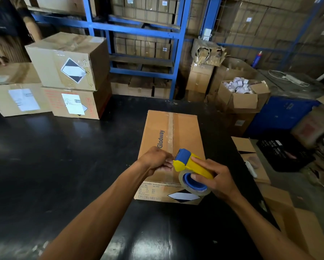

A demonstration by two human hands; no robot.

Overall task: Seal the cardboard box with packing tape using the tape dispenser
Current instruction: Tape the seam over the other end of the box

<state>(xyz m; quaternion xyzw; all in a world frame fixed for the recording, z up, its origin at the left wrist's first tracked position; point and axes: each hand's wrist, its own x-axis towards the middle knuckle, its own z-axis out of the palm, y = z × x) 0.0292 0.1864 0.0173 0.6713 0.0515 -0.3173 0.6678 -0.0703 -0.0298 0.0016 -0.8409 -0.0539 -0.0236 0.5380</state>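
A closed cardboard box (183,132) printed "Glodway" lies on the black table (63,156), with a strip of old tape along its centre seam. My right hand (215,179) grips the yellow handle of a yellow and blue tape dispenser (189,162), held over the box's near end. A roll of clear tape (194,182) sits on its blue hub. My left hand (157,160) is curled at the dispenser's front end, fingertips pinched there; the tape end itself is too small to make out.
Three sealed cartons (67,61) are stacked at the table's back left. Blue shelving (144,30) full of boxes stands behind. An open box of small white items (240,91), a black crate (283,152) and flattened cardboard (292,218) crowd the right side.
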